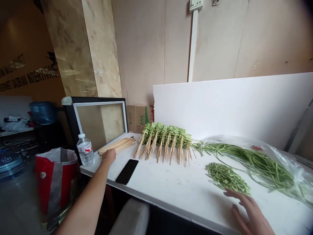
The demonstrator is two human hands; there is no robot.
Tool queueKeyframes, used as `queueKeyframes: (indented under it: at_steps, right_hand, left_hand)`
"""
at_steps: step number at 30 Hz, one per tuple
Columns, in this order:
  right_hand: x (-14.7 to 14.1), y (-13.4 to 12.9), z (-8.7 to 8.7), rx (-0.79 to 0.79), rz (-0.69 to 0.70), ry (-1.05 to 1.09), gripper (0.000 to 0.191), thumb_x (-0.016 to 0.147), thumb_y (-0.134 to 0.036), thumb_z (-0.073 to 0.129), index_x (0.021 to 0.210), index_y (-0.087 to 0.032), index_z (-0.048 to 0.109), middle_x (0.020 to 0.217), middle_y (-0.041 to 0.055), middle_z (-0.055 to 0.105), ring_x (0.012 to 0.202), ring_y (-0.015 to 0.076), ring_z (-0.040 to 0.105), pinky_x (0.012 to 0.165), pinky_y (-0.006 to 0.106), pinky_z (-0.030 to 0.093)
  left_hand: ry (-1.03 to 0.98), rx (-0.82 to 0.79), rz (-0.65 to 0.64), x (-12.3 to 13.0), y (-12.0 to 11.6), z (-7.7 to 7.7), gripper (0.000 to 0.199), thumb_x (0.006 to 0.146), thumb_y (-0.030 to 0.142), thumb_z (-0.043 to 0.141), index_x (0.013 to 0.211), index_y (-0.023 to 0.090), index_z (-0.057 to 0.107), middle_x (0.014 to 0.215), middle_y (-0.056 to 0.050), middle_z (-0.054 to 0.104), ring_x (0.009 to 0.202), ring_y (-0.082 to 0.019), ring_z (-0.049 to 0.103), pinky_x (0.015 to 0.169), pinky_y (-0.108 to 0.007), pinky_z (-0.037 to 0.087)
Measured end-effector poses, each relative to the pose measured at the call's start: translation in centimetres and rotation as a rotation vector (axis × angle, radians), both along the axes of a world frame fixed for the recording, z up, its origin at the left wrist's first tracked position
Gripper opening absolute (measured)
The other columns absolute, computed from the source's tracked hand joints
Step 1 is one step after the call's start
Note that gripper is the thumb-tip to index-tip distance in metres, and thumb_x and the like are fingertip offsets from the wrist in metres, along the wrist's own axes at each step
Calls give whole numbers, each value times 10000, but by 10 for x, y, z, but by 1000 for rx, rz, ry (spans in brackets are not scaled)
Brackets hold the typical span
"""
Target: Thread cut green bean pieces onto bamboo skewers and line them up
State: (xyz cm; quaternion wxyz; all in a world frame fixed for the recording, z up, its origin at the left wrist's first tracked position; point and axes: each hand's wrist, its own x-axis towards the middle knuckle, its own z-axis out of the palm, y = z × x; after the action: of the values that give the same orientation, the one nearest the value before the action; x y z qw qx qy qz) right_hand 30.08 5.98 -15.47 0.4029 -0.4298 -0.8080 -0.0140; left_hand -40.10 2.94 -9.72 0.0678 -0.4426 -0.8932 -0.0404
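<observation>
My left hand [109, 156] is at the near ends of a pile of loose bamboo skewers [123, 143], its fingers curled closed on them; the fingertips are hidden, so how many it grips cannot be told. My right hand [248, 209] is open over the table, fingers spread, just in front of a heap of short-cut green beans [227, 178]. Finished skewers of green bean pieces [166, 132] lie stacked in rows at the back, their bare sticks pointing towards me. Long uncut beans [256, 160] lie on a clear plastic bag [299, 173] at the right.
A black phone [127, 171] lies on the white table [171, 186] near the front edge. A water bottle [85, 150] stands at the left corner, beside a framed glass panel [102, 119]. A cardboard box [137, 119] and white foam board [232, 107] are behind. A red bag [45, 182] stands on the floor.
</observation>
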Motion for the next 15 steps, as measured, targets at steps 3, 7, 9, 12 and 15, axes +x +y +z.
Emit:
queueKeyframes:
  at_steps: [3,7,9,12,15]
  right_hand:
    - [1,1,0,4,8,-12,324,965,-407,483,1248,-289,591,1251,101,683,1174,323,639,924,478,576]
    - [2,2,-1,12,20,-23,319,965,-400,493,1248,-297,597,1232,92,685,1177,316,628,923,469,575]
    - [2,1,-1,12,18,-19,319,965,-398,496,1248,-296,601,1234,91,683,1184,317,622,927,465,571]
    - [3,1,-1,7,19,-15,315,961,-393,505,1238,-290,613,1231,92,684,1184,318,622,934,460,565]
    - [3,2,-2,3,32,-2,316,950,-389,520,1230,-286,627,1227,92,685,1174,321,626,933,458,563]
  left_hand:
    - [6,-53,54,-1,2,0,367,986,354,659,1288,150,619,1279,-111,648,1092,-244,671,921,-447,587]
    - [19,-92,69,0,3,0,367,988,355,656,1293,155,616,1285,-109,646,1095,-244,669,923,-451,587]
    - [24,-101,64,1,3,1,371,987,354,657,1295,151,615,1288,-113,644,1096,-245,669,924,-451,586]
    - [29,-99,49,3,2,3,370,989,349,654,1298,149,614,1291,-115,643,1099,-246,667,925,-451,586]
    - [29,-79,42,3,-9,8,362,993,347,647,1298,154,614,1290,-110,644,1099,-245,667,925,-453,587]
